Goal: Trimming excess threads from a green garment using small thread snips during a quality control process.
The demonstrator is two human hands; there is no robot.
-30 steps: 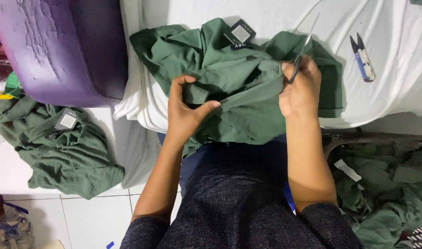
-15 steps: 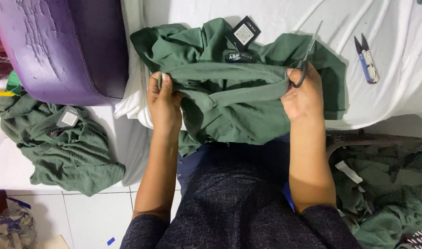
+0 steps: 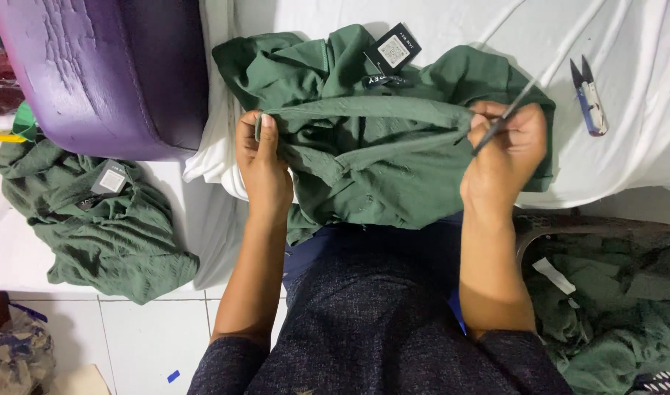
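A green garment (image 3: 364, 153) with a black hang tag (image 3: 393, 50) lies on a white cloth-covered table (image 3: 627, 44) in front of me. My left hand (image 3: 263, 164) pinches one end of a folded edge of the garment. My right hand (image 3: 505, 153) grips the other end of that edge, stretched taut between both hands, and also holds a thin dark tool (image 3: 505, 117) that points up and to the right.
Small thread snips (image 3: 589, 99) lie on the white cloth to the right. A purple padded seat (image 3: 93, 73) stands at upper left. Another green garment (image 3: 93, 212) with a tag lies on the left, and more green fabric fills a dark basket (image 3: 613, 300) at lower right.
My left hand moved from the garment's middle out to the left, and both hands pulled a folded edge taut between them. The right hand shifted slightly.
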